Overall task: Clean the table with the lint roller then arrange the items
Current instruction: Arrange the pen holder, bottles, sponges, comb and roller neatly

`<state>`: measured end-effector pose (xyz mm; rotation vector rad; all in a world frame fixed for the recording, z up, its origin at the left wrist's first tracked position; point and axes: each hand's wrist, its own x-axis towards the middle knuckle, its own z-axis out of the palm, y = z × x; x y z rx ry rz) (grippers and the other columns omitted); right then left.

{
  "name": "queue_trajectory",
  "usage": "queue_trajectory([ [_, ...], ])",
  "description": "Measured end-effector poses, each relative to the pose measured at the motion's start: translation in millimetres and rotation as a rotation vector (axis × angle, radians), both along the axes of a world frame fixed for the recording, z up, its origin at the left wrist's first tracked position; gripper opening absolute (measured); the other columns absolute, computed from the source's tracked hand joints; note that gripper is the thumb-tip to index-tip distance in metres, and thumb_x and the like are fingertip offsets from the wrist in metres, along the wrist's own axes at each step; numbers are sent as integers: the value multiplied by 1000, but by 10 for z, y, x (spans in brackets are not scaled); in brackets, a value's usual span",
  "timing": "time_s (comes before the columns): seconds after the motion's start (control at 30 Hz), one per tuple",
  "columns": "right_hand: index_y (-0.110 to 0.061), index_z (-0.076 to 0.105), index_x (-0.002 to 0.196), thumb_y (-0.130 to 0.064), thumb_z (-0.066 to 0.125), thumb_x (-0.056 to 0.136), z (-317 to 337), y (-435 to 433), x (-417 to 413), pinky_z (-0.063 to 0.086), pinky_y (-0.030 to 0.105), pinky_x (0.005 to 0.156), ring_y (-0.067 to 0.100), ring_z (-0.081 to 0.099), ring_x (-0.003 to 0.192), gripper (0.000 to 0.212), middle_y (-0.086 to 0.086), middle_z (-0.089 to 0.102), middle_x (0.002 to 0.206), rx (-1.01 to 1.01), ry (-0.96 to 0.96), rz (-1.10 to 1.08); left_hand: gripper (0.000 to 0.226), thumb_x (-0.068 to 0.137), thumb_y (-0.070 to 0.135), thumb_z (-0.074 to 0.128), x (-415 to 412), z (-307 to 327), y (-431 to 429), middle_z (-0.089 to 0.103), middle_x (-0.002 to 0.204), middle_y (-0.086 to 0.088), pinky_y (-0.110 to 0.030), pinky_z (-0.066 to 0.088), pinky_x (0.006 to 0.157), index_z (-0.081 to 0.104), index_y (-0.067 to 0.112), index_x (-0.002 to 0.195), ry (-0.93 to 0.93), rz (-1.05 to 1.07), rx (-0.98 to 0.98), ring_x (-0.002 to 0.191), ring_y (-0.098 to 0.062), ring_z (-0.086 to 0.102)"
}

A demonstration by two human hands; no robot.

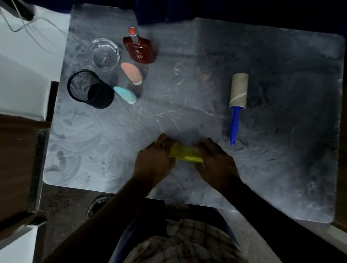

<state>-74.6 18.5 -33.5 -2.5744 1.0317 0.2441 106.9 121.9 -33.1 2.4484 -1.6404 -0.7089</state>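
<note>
The person holds a yellow comb [185,155] near the near edge of the tabletop [187,102], one end in each hand. The left hand [153,162] has its grip curled around the comb's left end; the right hand [215,161] pinches the right end, so the comb lies level between them, probably to be carried over to the other items. The lint roller [237,105] lies flat toward the right edge, handle pointing to the near edge, untouched by either hand, which suggests the rolling is finished. At the far left corner stand a mesh cup [89,88], a glass dish [105,54], a brown bottle [140,48], a pink sponge [131,73] and a blue sponge [125,94], grouped close together as if already arranged.
</note>
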Motion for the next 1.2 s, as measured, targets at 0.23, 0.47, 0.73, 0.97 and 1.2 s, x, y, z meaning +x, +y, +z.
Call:
queue_trajectory([
  [0.23, -24, 63, 115, -29, 69, 82, 54, -87, 45, 58, 36, 62, 23, 67, 99, 34, -1, 60, 125, -67, 60, 41, 36, 80, 33, 76, 66, 93, -103, 72, 118, -6, -43, 56, 78, 72, 17, 113, -114, -107, -57, 113, -34, 67],
  [0.47, -23, 60, 99, -34, 65, 87, 471, -659, 490, 54, 38, 66, 29, 71, 90, 17, 1, 61, 110, -55, 4, 33, 9, 91, 21, 81, 223, 84, 8, 79, 90, 0, -36, 61, 78, 72, 19, 92, 651, 454, -234, 84, -21, 77],
  [0.73, -19, 62, 111, -25, 83, 77, 425, -1428, 1395, 54, 39, 87, 25, 65, 102, 40, 8, 67, 114, 361, -317, -278, 8, 96, 3, 75, 525, 146, -380, 77, 93, -9, -26, 58, 70, 75, 7, 103, 1107, 984, -504, 84, -13, 71],
  [0.97, -15, 59, 103, -8, 82, 80, 107, -1614, 2047, 48, 24, 38, 11, 59, 46, 33, 0, 66, 74, 621, -429, -515, 21, 100, 16, 74, 544, 3, -577, 79, 93, -2, -30, 60, 60, 73, 4, 118, 1223, 1272, -537, 81, -22, 71],
  [1.2, -11, 64, 103, 0, 78, 81, -55, -1713, 2389, 63, 46, 64, 37, 74, 79, 28, 26, 72, 102, 574, -385, -478, 45, 84, 10, 88, 565, -198, -530, 75, 117, -7, -45, 65, 88, 67, 9, 124, 692, 897, -544, 104, -24, 74],
])
